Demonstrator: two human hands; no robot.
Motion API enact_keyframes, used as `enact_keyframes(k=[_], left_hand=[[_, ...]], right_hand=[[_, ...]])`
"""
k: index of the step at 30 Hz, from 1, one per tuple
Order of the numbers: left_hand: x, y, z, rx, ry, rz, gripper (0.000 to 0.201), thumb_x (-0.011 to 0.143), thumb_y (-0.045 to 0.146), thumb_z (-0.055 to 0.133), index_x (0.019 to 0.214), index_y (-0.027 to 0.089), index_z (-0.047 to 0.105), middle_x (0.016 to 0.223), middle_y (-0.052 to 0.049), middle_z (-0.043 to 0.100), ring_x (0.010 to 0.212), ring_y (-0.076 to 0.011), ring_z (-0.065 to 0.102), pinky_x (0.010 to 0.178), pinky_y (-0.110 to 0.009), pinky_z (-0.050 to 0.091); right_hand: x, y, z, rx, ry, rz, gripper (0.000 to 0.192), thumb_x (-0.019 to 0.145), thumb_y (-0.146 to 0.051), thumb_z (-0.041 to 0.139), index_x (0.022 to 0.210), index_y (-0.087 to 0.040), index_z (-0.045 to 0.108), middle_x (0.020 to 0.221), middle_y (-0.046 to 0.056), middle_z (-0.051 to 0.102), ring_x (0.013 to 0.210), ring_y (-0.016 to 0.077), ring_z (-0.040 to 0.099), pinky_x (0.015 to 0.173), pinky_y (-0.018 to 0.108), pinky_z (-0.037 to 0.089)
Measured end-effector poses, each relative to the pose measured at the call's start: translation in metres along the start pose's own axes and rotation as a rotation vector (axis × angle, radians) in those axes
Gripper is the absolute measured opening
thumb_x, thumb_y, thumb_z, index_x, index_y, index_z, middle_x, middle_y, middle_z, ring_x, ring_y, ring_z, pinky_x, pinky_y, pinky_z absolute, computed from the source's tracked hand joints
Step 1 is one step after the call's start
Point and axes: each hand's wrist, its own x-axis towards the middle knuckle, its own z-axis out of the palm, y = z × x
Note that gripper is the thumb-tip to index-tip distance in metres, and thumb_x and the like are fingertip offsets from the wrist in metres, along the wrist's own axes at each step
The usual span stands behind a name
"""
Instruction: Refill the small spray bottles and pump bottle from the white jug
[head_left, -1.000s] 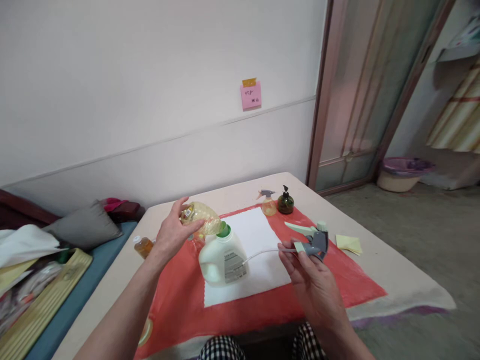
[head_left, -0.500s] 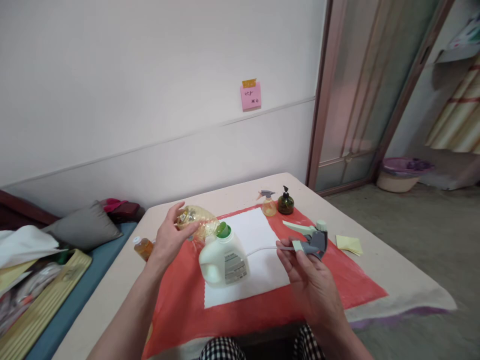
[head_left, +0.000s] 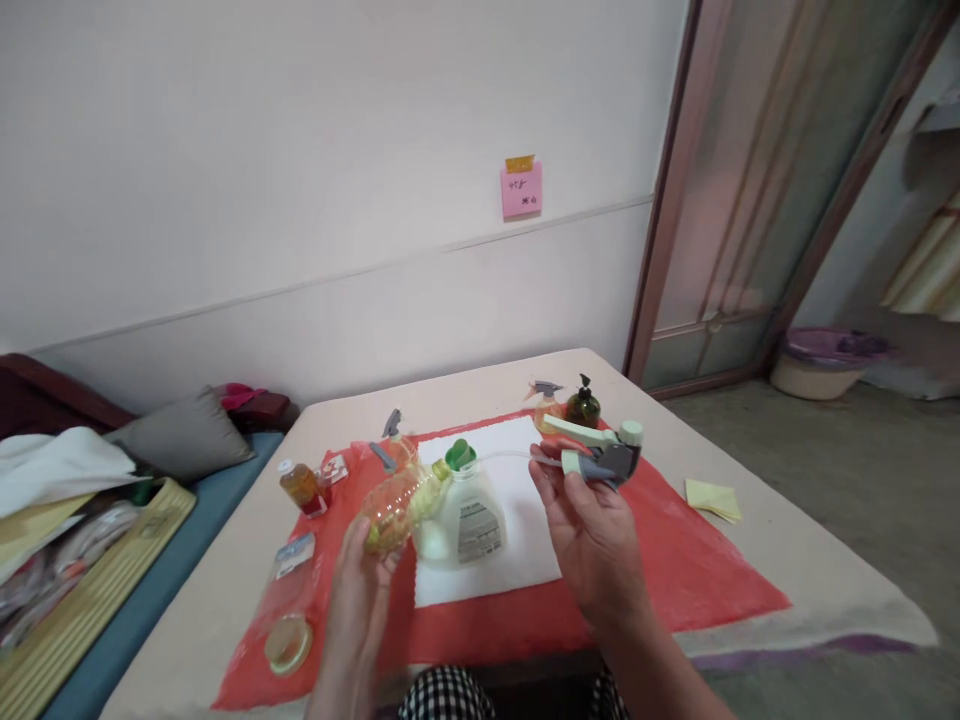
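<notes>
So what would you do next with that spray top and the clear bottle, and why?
Probably bring the two together. The right hand holds the spray head up, its thin tube hanging free, while the left hand holds the clear bottle tilted beside the white jug, away from the tube.

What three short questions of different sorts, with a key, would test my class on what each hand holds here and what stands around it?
1. True or false: the right hand holds a trigger spray head with a thin tube.
2. The left hand holds: A) a clear yellowish plastic bottle, B) a white jug, C) a pink note.
3. What colour is the cap of the white jug on the white sheet?

Key
1. True; the tube trails towards the jug.
2. A; the clear yellowish plastic bottle is tilted, its neck towards the jug.
3. Green.
</notes>
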Motion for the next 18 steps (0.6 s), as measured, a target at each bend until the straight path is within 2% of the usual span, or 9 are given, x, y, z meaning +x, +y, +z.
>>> enact_keyframes(k=[3,7,12,15,18], left_hand=[[-0.014,-0.005,0.000,-0.036,0.003,-0.009,0.032,0.078,0.037,0.075,0.105,0.021,0.070,0.111,-0.004,0.071,0.093,-0.0174,0.068,0.075,-0.028,0.059],[-0.025,-0.006,0.006,-0.014,-0.032,-0.016,0.039,0.079,0.038,0.075,0.113,0.021,0.069,0.117,-0.007,0.070,0.098,-0.0188,0.068,0.075,-0.027,0.059],[-0.040,-0.010,0.022,-0.053,-0.128,-0.070,0.043,0.081,0.040,0.073,0.120,0.023,0.067,0.124,-0.008,0.069,0.104,-0.0210,0.067,0.078,-0.029,0.058],[-0.053,-0.017,0.033,-0.057,-0.163,-0.111,0.047,0.082,0.043,0.072,0.125,0.025,0.065,0.130,-0.009,0.066,0.114,-0.0248,0.064,0.083,-0.032,0.057],[-0.064,-0.024,0.043,-0.043,-0.160,-0.113,0.052,0.081,0.046,0.072,0.128,0.025,0.064,0.131,-0.010,0.066,0.118,-0.0271,0.063,0.086,-0.035,0.056]], right_hand=[[-0.003,0.007,0.007,-0.008,-0.056,0.010,0.031,0.072,-0.032,0.084,0.100,-0.023,0.074,0.113,0.005,0.074,0.117,0.0230,0.066,0.112,0.044,0.046],[-0.010,0.014,0.005,-0.052,-0.090,0.071,0.032,0.074,-0.035,0.082,0.102,-0.022,0.074,0.109,0.007,0.074,0.112,0.0251,0.068,0.110,0.049,0.046],[-0.012,0.022,0.000,-0.146,-0.156,0.122,0.027,0.077,-0.038,0.079,0.098,-0.021,0.076,0.114,0.008,0.074,0.121,0.0247,0.062,0.113,0.042,0.042],[-0.012,0.025,-0.001,-0.202,-0.219,0.186,0.032,0.077,-0.043,0.078,0.099,-0.020,0.077,0.110,0.010,0.075,0.121,0.0278,0.062,0.109,0.045,0.044],[-0.015,0.023,-0.001,-0.225,-0.230,0.187,0.036,0.077,-0.046,0.077,0.100,-0.019,0.077,0.107,0.011,0.076,0.117,0.0287,0.064,0.106,0.046,0.047]])
